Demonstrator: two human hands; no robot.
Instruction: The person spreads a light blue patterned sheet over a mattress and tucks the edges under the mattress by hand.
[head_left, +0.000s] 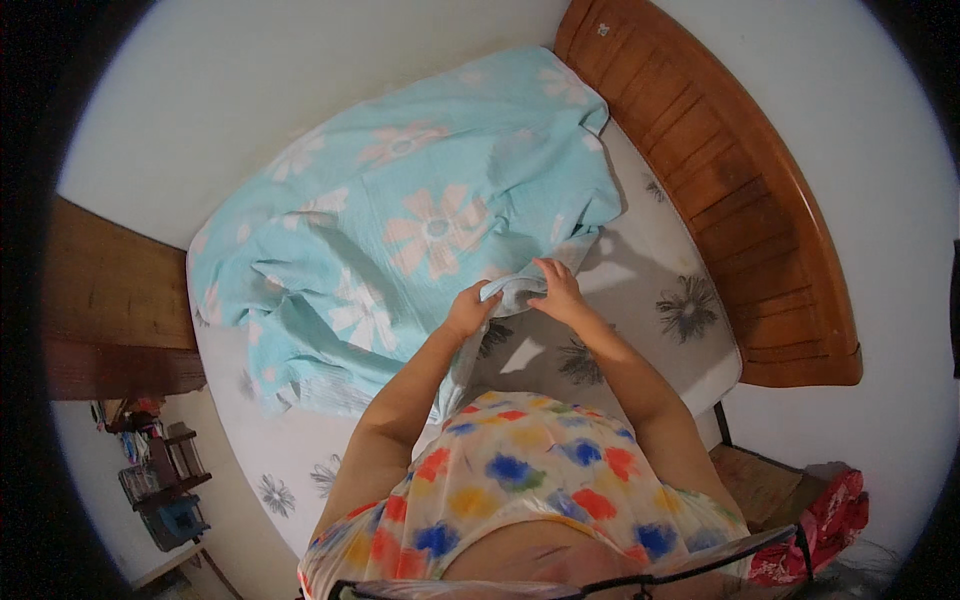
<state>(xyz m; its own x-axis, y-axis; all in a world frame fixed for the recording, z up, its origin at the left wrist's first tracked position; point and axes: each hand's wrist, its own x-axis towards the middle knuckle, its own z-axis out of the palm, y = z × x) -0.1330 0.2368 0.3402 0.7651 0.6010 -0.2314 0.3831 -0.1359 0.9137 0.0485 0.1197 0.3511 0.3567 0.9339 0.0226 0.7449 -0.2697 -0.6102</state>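
Observation:
A light-blue quilt with large pale flowers lies rumpled over a bed mattress printed with dark flowers. My left hand pinches the quilt's near edge, where the paler underside shows in a fold. Just to its right, my right hand touches the same folded edge with thumb and fingers spread around it. Whether its fingers grip the cloth cannot be told. From my left hand, a strip of quilt hangs down towards my body.
A wooden headboard borders the mattress on the right. At left stands a brown wooden panel, with a cluttered dark rack below it. Red patterned fabric lies at lower right. Eyeglass frames cross the bottom of the view.

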